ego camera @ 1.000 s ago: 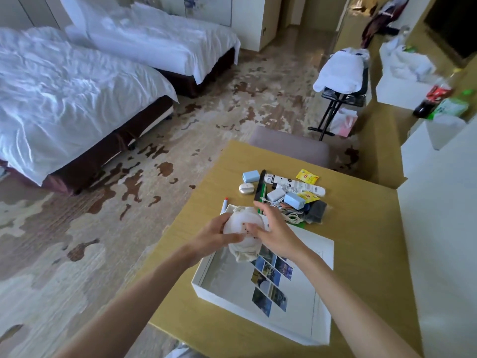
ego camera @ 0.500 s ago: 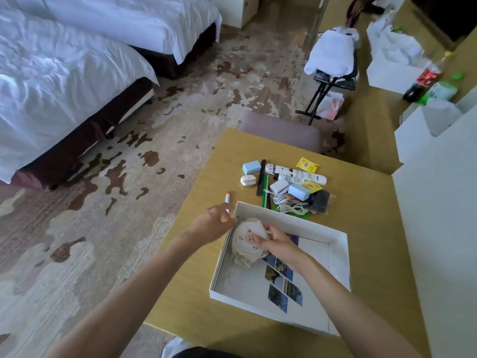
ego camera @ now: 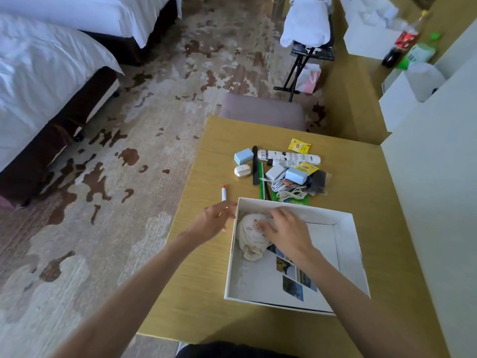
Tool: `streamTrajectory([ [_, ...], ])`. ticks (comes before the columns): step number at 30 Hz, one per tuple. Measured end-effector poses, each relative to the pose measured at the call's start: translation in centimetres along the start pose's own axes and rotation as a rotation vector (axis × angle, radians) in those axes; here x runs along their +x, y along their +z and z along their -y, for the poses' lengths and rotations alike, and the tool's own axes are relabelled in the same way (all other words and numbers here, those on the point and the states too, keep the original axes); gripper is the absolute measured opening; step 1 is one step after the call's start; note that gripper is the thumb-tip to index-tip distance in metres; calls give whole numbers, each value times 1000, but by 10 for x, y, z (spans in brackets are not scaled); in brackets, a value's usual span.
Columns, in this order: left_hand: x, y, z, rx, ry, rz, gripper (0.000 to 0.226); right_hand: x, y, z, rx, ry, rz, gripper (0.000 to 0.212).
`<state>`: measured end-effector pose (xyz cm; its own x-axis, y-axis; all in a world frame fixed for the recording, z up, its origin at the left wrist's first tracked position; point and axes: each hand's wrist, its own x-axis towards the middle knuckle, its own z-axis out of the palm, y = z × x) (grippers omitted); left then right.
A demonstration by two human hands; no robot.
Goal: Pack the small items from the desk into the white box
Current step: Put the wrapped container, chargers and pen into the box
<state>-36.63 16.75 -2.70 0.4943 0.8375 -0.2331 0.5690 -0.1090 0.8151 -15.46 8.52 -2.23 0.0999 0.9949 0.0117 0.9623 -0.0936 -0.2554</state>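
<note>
The white box (ego camera: 357,257) lies open on the wooden desk (ego camera: 206,293). A cream cloth pouch (ego camera: 249,240) rests in its far left corner, on top of a sheet with photo prints (ego camera: 293,286). My right hand (ego camera: 289,232) lies flat over the pouch with fingers spread. Just outside the box's left wall hovers my left hand (ego camera: 214,220), open, beside a white pen with a red cap (ego camera: 224,193). Beyond the box lie a blue charger (ego camera: 243,155), an earbud case (ego camera: 242,171), a white tube (ego camera: 289,156), yellow tea sachets (ego camera: 299,146) and coiled white cables (ego camera: 286,188).
A padded chair back (ego camera: 263,112) stands at the desk's far edge. A white wall panel (ego camera: 433,202) borders the desk on the right. Beds (ego camera: 38,73) stand at the left across patterned carpet. A folding rack with white laundry (ego camera: 307,24) stands farther back.
Both hands brought the pouch down from above the box into its far left corner. My left hand then let go and moved out past the box's left wall.
</note>
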Motion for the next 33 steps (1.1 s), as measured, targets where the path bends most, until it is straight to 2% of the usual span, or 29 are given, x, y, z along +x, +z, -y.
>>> streamTrajectory([
  [3,9,-5,8,-14,-40,-49,25,6,-21,-5,148,-146,-117,23],
  [6,24,-8,18,124,-81,-61,22,24,-38,-8,294,-177,-152,20],
  [9,47,-7,25,287,-159,-24,29,47,-37,-12,386,-36,-149,19],
  [13,80,-2,25,515,-225,-8,45,83,-22,-24,361,233,35,22],
  [19,115,3,30,748,-354,42,47,124,-7,-25,222,368,242,23],
  [22,122,3,41,709,-338,58,45,143,0,-19,152,359,323,28],
  [24,122,-2,49,652,-317,76,47,154,9,-17,83,346,368,21],
  [27,116,-12,60,368,-270,110,31,168,24,-15,-44,353,421,28],
  [30,101,-22,66,24,-197,2,14,179,35,-12,-186,334,446,21],
  [33,83,-32,63,-105,-146,-54,12,183,44,-11,-264,320,434,24],
])
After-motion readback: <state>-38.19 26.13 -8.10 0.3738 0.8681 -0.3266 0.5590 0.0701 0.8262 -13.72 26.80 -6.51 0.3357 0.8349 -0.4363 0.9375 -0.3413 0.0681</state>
